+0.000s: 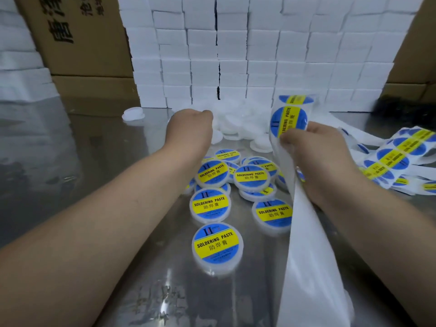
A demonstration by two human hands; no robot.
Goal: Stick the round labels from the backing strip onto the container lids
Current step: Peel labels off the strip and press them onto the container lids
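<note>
My right hand (313, 147) grips the white backing strip (304, 244), which hangs down toward the near edge. A round blue and yellow label (286, 121) sits on the strip just above my thumb. My left hand (191, 128) reaches into the pile of plain white lids (236, 121) at the back; its fingers are curled and hidden behind the hand, so what they hold cannot be seen. Several labelled lids (217, 246) lie on the table between my forearms.
The steel table (94, 185) is backed by a wall of stacked white boxes (236, 55) with cardboard cartons (82, 31) at both sides. More label strip (396, 159) lies piled at the right. A lone white lid (133, 113) sits at the back left.
</note>
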